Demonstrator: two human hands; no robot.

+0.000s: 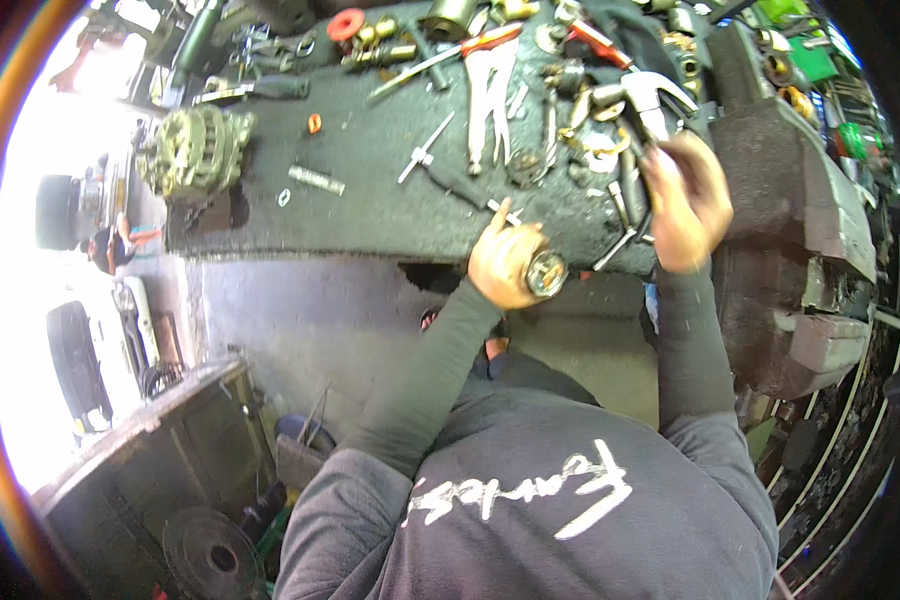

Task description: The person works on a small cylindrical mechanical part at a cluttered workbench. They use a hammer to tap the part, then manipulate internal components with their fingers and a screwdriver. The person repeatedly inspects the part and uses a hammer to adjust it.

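Note:
My left hand (508, 262) is at the near edge of the black-topped workbench (270, 225), fingers curled at the bright metal shaft of a dark-handled screwdriver (457, 184). The screwdriver's handle points away to the left, its far end by a small metal T-bar (422, 157). Further right, my right hand (688, 205) is raised over the bench and slightly blurred. Its fingers are closed around the handle of a claw hammer (650, 95), whose silver head shows beyond them. Most of the hammer's handle is hidden by the hand. Locking pliers (478, 105) lie between the hands, farther back.
An alternator (195, 150) sits on the bench's left end. A metal pin (317, 181) and an orange ring (315, 123) lie near it. Loose bits, a twist drill (551, 128) and small fittings crowd the right. A bulky dark metal block (790, 200) stands beside my right arm.

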